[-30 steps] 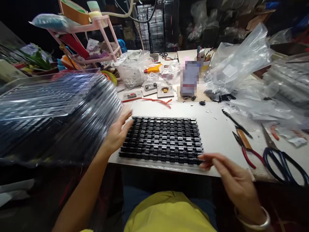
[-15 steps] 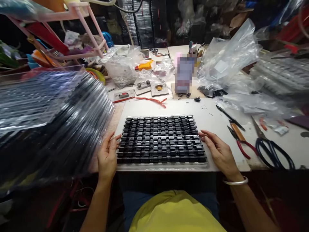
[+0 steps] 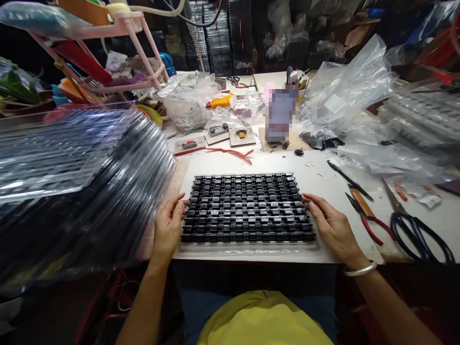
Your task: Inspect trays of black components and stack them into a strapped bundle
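A clear plastic tray (image 3: 247, 247) lies flat on the white board in front of me. Rows of small black parts (image 3: 247, 206) with pin-like metal contacts fill it. My left hand (image 3: 168, 229) holds the tray's left edge, its thumb on top and the fingertips partly hidden at the rim. On the opposite side, my right hand (image 3: 334, 230) has its thumb and fingers closed at the right edge. A silver bangle (image 3: 360, 270) circles my right wrist.
Stacked plastic trays (image 3: 118, 177) stand close on my left. To my right lie red-handled pliers (image 3: 372, 223), large scissors (image 3: 419, 237) and tweezers (image 3: 348, 178). Behind are red strips (image 3: 230, 152), a blurred-out upright panel (image 3: 279, 115) and plastic bags (image 3: 348, 91).
The view has shifted, so most things appear farther right and slightly lower. The tray sits a little farther from the board's front edge, with both hands still at its sides.
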### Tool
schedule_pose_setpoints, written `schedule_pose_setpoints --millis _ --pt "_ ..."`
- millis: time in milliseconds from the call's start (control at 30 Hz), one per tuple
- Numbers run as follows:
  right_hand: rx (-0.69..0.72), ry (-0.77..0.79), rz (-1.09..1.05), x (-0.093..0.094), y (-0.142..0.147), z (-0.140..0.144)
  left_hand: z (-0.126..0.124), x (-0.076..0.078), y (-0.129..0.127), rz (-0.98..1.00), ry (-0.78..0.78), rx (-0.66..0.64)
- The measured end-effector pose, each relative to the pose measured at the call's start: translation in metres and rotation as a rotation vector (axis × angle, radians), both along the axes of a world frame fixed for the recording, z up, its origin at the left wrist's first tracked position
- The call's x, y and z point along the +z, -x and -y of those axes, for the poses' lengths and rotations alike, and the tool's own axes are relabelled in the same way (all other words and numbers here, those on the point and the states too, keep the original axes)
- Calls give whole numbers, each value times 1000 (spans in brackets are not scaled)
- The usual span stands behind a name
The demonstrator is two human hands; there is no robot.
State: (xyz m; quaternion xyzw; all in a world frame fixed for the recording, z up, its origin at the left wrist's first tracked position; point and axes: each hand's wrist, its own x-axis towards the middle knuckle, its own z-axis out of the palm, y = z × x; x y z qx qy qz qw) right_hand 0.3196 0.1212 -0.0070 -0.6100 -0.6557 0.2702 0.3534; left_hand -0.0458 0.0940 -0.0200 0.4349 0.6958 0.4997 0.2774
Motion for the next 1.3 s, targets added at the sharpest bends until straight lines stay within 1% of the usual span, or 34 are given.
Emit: schedule_pose_setpoints --millis 100,200,300,367,533,633,733,833,933,1067,1200,1300 --pt "69 87 -16 7 -4 -8 -12 6 4 11 29 -40" --pt "125 109 31 11 -6 -21 -24 6 4 43 18 -55" --pt "132 98 119 9 -5 -34 -34 4 4 83 -2 -50" --pt "124 113 139 7 -4 -39 -37 2 4 83 -7 -53" --pt "111 112 43 7 -2 -38 -35 -4 4 89 -49 -56" --pt "53 104 -20 6 -1 -33 -32 -6 6 103 -52 -52" --pt "7 98 -64 3 1 -30 -31 -6 5 70 -51 -31" --pt "8 19 3 -1 2 -31 -29 -4 3 26 -64 -35" --pt "41 -34 91 -4 1 -32 -25 0 2 -28 -73 -83" --pt "68 -51 110 -7 -2 -32 -19 4 2 -66 -71 -115" --pt "59 -66 131 -9 -3 -33 -17 5 2 -187 -92 -125" --pt "55 -59 109 -9 0 -33 -18 3 2 -157 -79 -127"
